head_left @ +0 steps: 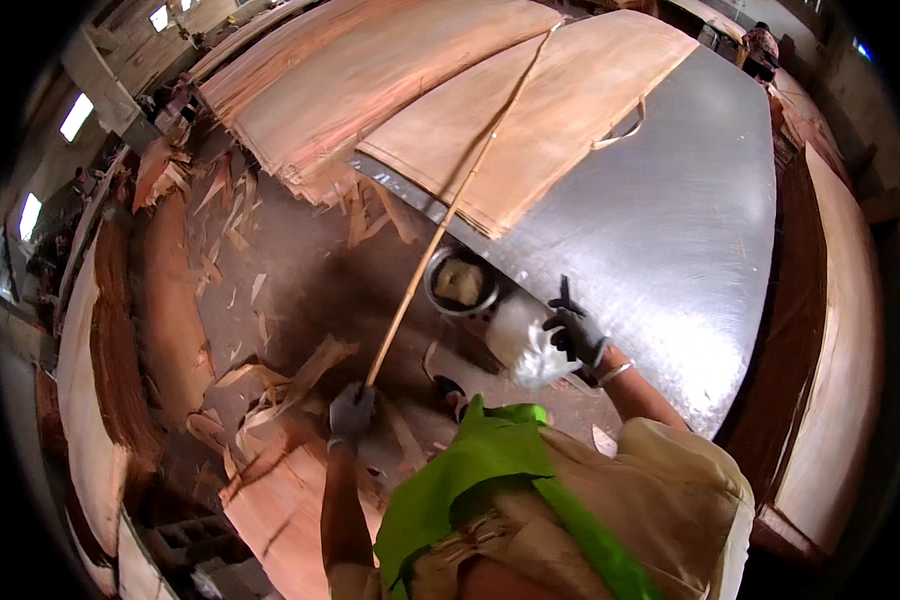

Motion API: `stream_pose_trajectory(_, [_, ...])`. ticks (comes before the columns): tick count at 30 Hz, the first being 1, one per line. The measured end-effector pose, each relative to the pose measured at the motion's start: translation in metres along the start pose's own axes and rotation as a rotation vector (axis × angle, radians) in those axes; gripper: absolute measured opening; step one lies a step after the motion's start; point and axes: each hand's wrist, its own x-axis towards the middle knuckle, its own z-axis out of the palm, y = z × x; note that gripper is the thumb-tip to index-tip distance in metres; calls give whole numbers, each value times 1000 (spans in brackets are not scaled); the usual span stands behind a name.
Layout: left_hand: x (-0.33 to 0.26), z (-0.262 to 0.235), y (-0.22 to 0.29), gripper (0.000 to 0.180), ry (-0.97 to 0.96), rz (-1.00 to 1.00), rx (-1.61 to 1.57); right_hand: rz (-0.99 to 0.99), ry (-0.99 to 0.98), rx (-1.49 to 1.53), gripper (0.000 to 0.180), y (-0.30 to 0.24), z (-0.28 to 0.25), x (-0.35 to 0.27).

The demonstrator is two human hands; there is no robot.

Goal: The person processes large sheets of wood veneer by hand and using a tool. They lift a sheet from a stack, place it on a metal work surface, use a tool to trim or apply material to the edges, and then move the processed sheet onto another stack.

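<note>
Grey-gloved left hand (351, 413) clasps one stick (466, 183); right hand (578, 336) (one bangle (616, 373)) spreads empty.

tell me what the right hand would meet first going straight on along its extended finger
Probably the stacked wood veneer sheets, beyond the grey metal tabletop. The right hand's height is unclear, so it might touch metal first.

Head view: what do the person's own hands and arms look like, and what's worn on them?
The left hand is gloved in grey, the right hand in grey and black. A pale, shiny bangle circles the right wrist. The right forearm is bare below a loose cream sleeve.
</note>
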Motion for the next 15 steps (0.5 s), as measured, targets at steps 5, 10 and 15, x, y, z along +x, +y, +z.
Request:
stream_pose_trajectory(5, [55, -33, -77, 27, 33, 225, 323, -167, -119, -338, 32, -1, 62, 142])
stream_pose_trajectory(10, [80, -69, -65, 28, -40, 155, 165, 64, 403, -74, 27, -39, 96, 206])
stream_pose_trajectory(15, [143, -120, -132, 25, -147, -124, -451, 180, 389, -476, 28, -36, 92, 249])
